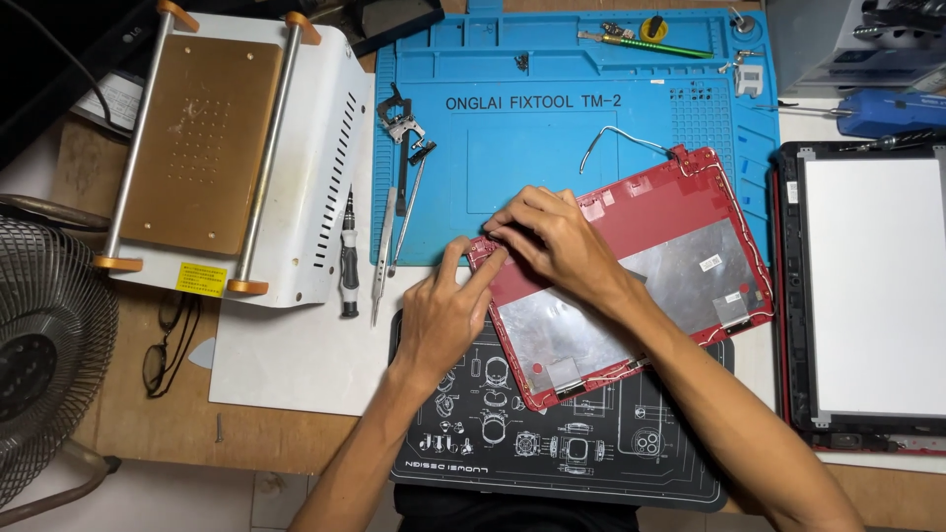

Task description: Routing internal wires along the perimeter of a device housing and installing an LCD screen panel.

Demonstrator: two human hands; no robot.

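Both hands, left (440, 313) and right (552, 239), fingertips pinching the corner of a glossy red laptop lid (680, 212) lined with silver foil.

Bright, even light falls from overhead, leaving only soft short shadows beneath the hands beside the blue mat (552, 148). Right of that mat a white panel (872, 286) glares slightly. The picture is sharp throughout.

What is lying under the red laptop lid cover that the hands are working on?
The red plastic laptop lid cover rests partly on the blue silicone repair mat and partly on the black printed desk mat. Whatever lies directly beneath the cover is hidden.
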